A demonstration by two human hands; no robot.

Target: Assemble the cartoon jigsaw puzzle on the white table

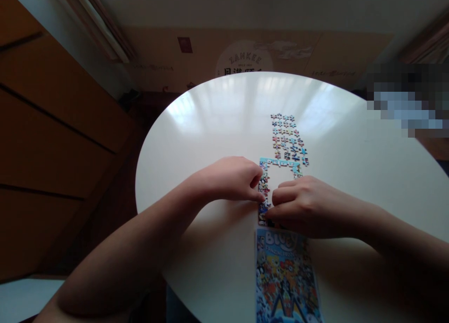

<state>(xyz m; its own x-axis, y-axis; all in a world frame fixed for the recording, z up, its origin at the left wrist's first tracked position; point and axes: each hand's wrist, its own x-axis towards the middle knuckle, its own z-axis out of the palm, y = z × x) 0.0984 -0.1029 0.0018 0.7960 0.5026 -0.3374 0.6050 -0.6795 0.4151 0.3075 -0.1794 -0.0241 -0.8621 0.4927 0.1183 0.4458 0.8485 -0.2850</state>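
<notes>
We have left hand at left side of puzzle border, thumb and finger apart; right hand curled at its near-left corner, can't tell if pinching. Border lies toward table's near edge, loose pieces beyond.

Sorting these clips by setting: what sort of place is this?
Probably a room in a home: a rounded white table with loose puzzle pieces and brown cupboard-like panels at the left suggest it.
</notes>
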